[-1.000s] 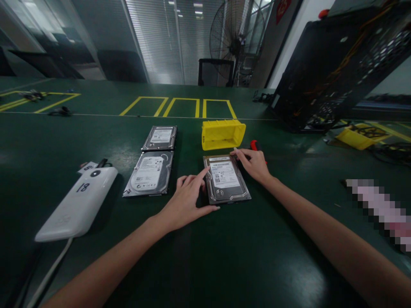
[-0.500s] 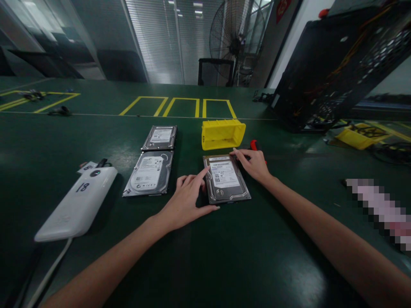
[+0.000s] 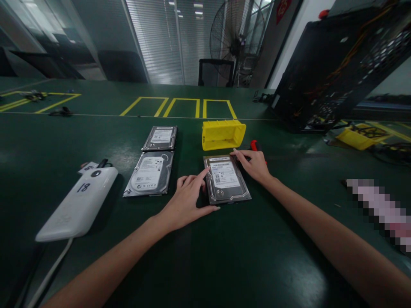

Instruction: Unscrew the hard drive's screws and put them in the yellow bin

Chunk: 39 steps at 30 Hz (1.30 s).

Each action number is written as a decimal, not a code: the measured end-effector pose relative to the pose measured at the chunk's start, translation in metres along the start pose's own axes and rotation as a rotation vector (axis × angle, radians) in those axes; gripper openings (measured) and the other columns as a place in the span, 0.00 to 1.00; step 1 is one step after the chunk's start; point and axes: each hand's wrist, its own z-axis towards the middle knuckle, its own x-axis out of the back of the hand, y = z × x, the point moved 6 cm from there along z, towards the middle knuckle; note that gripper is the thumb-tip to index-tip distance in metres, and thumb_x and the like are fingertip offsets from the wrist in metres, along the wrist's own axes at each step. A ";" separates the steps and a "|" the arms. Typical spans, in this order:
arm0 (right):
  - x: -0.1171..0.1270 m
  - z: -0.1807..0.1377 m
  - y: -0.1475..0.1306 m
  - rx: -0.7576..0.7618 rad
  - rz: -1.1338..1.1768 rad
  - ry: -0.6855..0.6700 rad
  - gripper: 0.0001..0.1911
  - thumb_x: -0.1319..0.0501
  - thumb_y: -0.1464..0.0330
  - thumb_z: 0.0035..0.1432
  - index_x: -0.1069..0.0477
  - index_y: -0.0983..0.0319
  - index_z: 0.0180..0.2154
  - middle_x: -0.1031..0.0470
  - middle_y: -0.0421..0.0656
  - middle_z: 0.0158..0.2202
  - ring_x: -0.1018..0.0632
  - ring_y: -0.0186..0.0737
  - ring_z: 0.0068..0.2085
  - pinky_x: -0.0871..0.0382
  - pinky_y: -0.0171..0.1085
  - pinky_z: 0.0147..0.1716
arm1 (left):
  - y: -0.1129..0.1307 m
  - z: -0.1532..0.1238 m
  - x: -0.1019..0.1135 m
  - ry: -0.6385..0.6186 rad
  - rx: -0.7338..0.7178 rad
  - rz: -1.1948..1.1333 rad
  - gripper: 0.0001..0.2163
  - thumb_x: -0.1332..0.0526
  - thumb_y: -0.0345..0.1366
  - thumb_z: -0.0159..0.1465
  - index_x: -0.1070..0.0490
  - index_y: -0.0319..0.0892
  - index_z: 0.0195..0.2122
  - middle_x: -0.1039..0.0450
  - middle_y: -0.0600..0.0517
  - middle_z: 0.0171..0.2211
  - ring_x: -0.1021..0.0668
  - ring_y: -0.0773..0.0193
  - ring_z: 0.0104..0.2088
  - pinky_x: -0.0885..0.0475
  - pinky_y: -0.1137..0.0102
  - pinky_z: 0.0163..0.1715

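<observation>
A hard drive lies flat on the green table, label up. My left hand rests against its left edge, forefinger on the top and thumb at the near corner, fingers spread. My right hand touches its far right edge with fingers stretched out. A red-handled tool lies just beyond my right hand, partly hidden by it. Neither hand lifts the drive.
Two more hard drives lie in a column to the left. A yellow bin stands on its side behind the drive. A white power bank marked 18 lies at the left. A black open computer case stands at the right.
</observation>
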 end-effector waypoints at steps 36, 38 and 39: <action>0.003 0.000 0.000 0.004 -0.035 0.018 0.23 0.52 0.57 0.64 0.25 0.64 0.45 0.21 0.45 0.41 0.21 0.41 0.37 0.27 0.41 0.38 | -0.002 0.001 -0.002 0.003 0.006 0.016 0.43 0.41 0.55 0.58 0.63 0.45 0.67 0.33 0.46 0.49 0.35 0.48 0.53 0.45 0.51 0.55; 0.013 0.005 -0.003 0.065 -0.124 0.068 0.22 0.53 0.60 0.65 0.25 0.64 0.46 0.22 0.46 0.45 0.22 0.42 0.44 0.29 0.42 0.45 | -0.001 0.000 -0.001 0.008 0.001 0.019 0.43 0.40 0.55 0.58 0.63 0.45 0.67 0.33 0.46 0.49 0.35 0.48 0.53 0.46 0.51 0.55; 0.020 0.007 -0.003 0.094 -0.184 0.106 0.21 0.52 0.60 0.64 0.26 0.64 0.46 0.23 0.47 0.47 0.24 0.43 0.48 0.31 0.42 0.49 | 0.000 0.000 -0.001 0.013 -0.003 0.021 0.43 0.40 0.54 0.58 0.63 0.45 0.67 0.33 0.47 0.48 0.34 0.49 0.52 0.46 0.51 0.55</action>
